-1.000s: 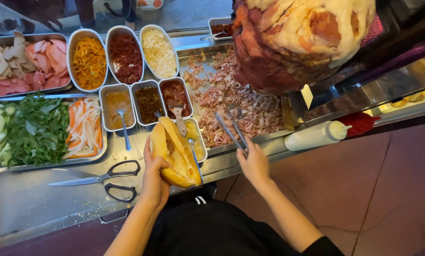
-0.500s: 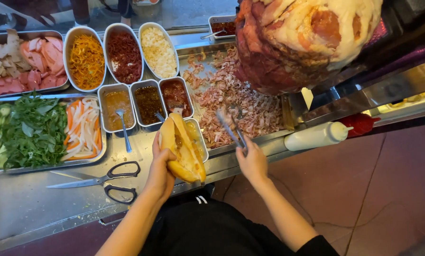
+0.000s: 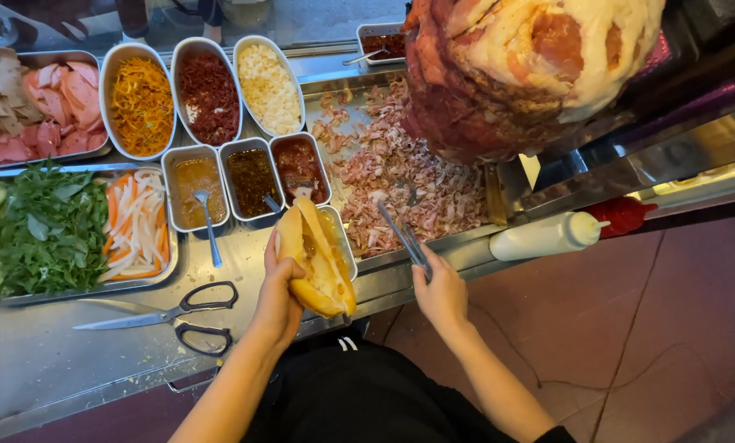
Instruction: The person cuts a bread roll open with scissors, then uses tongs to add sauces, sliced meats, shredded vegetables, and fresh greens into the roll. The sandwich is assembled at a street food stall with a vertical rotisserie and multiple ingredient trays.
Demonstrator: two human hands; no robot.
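Left hand (image 3: 279, 297) clamped on split bread roll (image 3: 318, 258), frame centre; some filling inside. Right hand (image 3: 441, 291) grips tongs (image 3: 404, 236) over shaved meat tray (image 3: 400, 176). Meat not yet loaded.

Bread roll (image 3: 318, 262): golden-yellow baguette-type, split open lengthwise, crumb side up; tilted, far end raised over the sauce tins, near end rounded & lower. Gripped from its left side, centre of scene, above counter edge.
Filling: some brownish bits inside the split near the far end; can't tell what exactly.
Tongs (image 3: 404, 238): thin metal, two long arms close together, nearly parallel; handle end near, tips pointing far-left into the shaved meat pile. Right of the roll, apart from it, not touching.
Tong tips: down among the meat; whether they pinch any is unclear.
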